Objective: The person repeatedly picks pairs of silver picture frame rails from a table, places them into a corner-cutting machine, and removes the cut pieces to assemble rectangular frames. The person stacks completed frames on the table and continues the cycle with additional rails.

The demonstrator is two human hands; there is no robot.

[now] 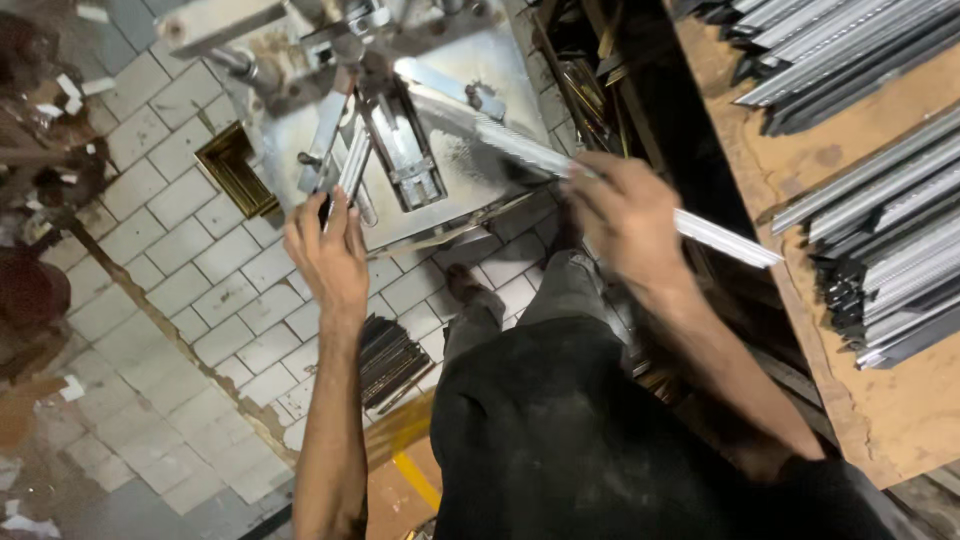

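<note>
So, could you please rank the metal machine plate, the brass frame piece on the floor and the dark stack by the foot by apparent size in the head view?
1. Metal machine plate
2. Dark stack
3. Brass frame piece, similar to the stack, so unsure.

Pale tiled floor (190,250) with worn, stained patches; wooden bench (900,400) at right bearing stacked metal strips (880,260); dim lighting.

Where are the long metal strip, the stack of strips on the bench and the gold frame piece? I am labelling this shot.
long metal strip (720,232), head view, its bare part right of the hand.
stack of strips (880,260), head view, middle.
gold frame piece (235,172), head view, its middle.
</note>
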